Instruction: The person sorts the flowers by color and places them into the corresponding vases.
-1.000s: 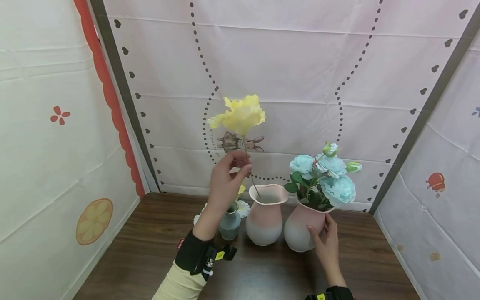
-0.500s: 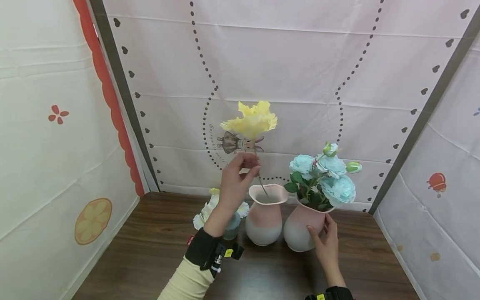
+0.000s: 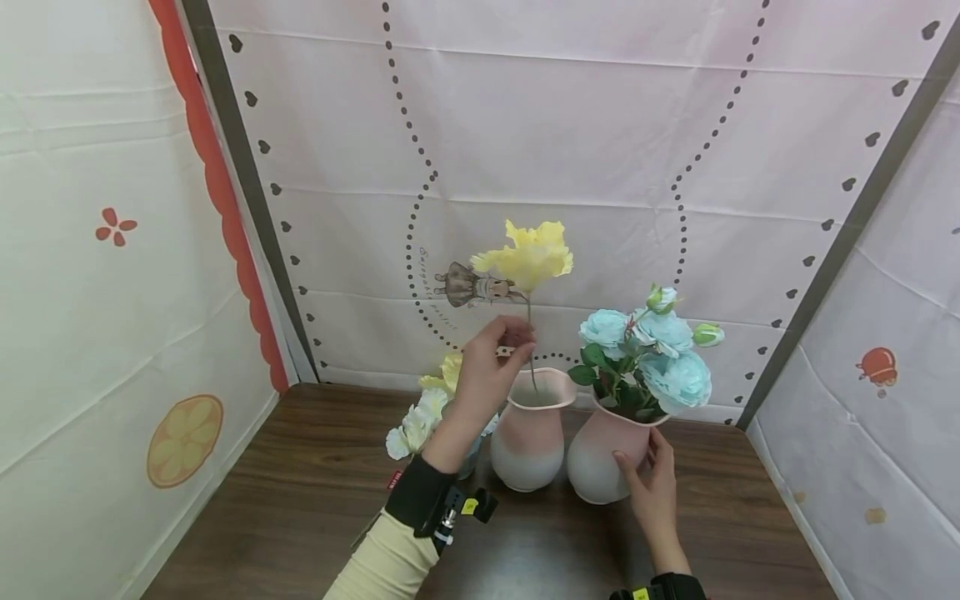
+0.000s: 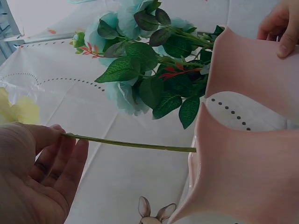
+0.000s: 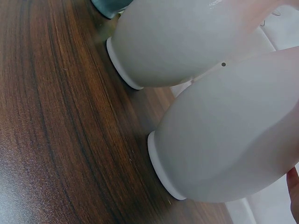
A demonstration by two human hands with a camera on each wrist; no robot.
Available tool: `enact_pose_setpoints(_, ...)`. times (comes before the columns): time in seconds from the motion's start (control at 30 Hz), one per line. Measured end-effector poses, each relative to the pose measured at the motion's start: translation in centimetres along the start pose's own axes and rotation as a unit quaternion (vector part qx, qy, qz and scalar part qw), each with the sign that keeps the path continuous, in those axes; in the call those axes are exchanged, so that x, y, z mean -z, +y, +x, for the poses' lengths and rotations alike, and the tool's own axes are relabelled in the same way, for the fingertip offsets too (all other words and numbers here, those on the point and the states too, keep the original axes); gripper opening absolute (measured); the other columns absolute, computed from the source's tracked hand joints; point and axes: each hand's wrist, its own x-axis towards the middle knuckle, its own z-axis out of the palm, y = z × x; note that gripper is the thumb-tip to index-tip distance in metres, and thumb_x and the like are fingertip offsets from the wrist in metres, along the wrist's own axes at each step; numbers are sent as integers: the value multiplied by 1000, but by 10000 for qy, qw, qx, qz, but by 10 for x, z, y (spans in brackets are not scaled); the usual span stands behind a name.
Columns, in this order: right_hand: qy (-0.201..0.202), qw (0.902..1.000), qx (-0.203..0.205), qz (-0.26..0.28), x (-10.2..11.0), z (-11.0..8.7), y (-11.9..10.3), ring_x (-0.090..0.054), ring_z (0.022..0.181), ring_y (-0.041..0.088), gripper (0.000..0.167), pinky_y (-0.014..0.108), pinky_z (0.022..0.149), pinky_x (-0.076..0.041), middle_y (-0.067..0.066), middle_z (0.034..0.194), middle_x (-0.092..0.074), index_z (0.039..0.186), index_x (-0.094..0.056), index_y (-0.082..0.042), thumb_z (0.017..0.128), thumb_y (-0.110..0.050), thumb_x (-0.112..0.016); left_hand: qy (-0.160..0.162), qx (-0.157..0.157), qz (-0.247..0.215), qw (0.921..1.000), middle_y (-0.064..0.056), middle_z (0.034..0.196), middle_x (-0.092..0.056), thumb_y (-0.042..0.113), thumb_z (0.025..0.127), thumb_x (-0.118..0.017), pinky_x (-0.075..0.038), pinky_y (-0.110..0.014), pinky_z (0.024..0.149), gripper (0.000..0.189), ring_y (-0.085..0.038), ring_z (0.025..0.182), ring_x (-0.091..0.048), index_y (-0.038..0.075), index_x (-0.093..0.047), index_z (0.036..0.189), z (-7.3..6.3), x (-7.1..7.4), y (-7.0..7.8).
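Note:
My left hand [image 3: 491,367] pinches the thin green stem of a yellow flower [image 3: 528,257] between thumb and fingers. The stem's lower end [image 4: 177,149] reaches inside the mouth of the middle pink-and-white vase [image 3: 528,437], which holds no other flower that I can see. On the right stands a matching vase [image 3: 603,458] with light blue flowers [image 3: 663,350] and green leaves. My right hand [image 3: 654,487] grips that vase's right side, thumb in front and fingers behind. In the right wrist view, only a bit of the right hand [image 5: 294,191] shows at the edge.
Behind my left forearm, a small blue-grey vase [image 5: 110,5] with white flowers [image 3: 416,425] and a yellow one [image 3: 448,372] is partly hidden. All vases stand on a dark wooden table [image 3: 300,500]. Printed cloth walls [image 3: 585,133] enclose its back and sides.
My left hand has moved right and slightly down with the yellow flower, and the stem now stands nearly upright over the middle vase. My right hand has stayed on its vase.

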Motion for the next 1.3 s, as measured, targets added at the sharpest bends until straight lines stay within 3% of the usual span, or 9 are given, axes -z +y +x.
enact_pose_setpoints(0.53,25,10000,-57,-49,0,0,1,-34,143,43,72,66,116,-29,24,151,-35,152,-28,-2,95,-21,-69,-433,203,57,9988,-9,102,-71,8,94,-67,-59,-20,73,18,-20,93,-68,7,-65,112,-3,-9,-4)
enact_pose_setpoints(0.7,43,10000,-56,-51,0,-1,1,-35,142,43,72,65,116,-29,24,151,-35,152,-28,-2,95,-21,-68,-771,401,326,9957,-13,110,-71,12,95,-67,-61,-29,80,23,-26,100,-70,6,-64,117,-7,-9,-8)
enact_pose_setpoints(0.83,40,9999,-67,-62,0,-1,1,-35,142,43,72,66,115,-29,24,151,-35,152,-28,-2,96,-22,-68,-1009,772,968,9872,-15,119,-69,13,92,-71,-60,-40,89,32,-31,108,-69,6,-63,123,-10,-9,-11)
enact_pose_setpoints(0.97,48,10000,-29,-58,-1,0,1,-35,142,43,72,66,115,-29,24,151,-35,152,-28,-2,96,-22,-68,-1401,1200,1923,9638,-10,121,-69,8,89,-72,-57,-42,89,30,-29,110,-67,9,-67,118,-12,-7,-14)
enact_pose_setpoints(1.07,53,10000,11,-68,-1,0,2,-36,141,42,72,66,115,-30,24,150,-36,152,-28,-2,95,-20,-68,-1550,1548,2191,9508,-8,121,-69,9,93,-68,-56,-43,89,23,-27,111,-66,13,-68,115,-14,-2,-17)
enact_pose_setpoints(1.13,48,10000,22,-72,-1,0,2,-36,141,42,72,66,115,-30,24,150,-36,152,-28,-2,95,-20,-69,-1484,1708,2164,9497,-7,121,-68,19,96,-67,-55,-43,92,20,-27,112,-65,15,-68,116,-16,3,-19)
enact_pose_setpoints(1.3,56,9999,17,-106,-1,0,1,-36,141,43,72,66,115,-30,25,150,-36,152,-28,-1,95,-20,-69,-1222,1683,2154,9541,-7,119,-68,18,95,-69,-54,-43,96,22,-27,114,-64,15,-68,117,-18,17,-24)
